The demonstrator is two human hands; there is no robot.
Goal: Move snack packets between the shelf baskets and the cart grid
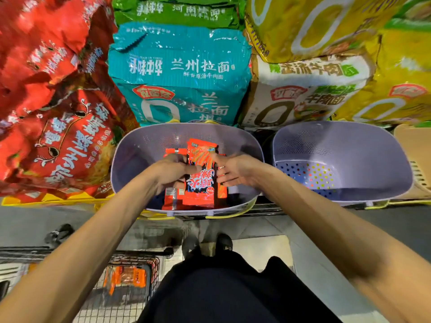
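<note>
Packets [200,183] stand between both grips inside a lilac basket [130,159]: left grip [173,170] clasps them; right grip [233,172], fingers relaxed, touches their side.

Left basket [130,159]: top open, but snack packets [200,185], our left hand [173,170] and our right hand [233,173] fill its middle; we see room down its left wall and in the near right corner. Right basket [349,164]: top open, floor free (the widest way in). Teal noodle bag [179,73] and red bags [58,117] crowd the back and left rims. Cart grid [130,304], lower left: open-topped, one orange packet [127,278] lying inside.
</note>
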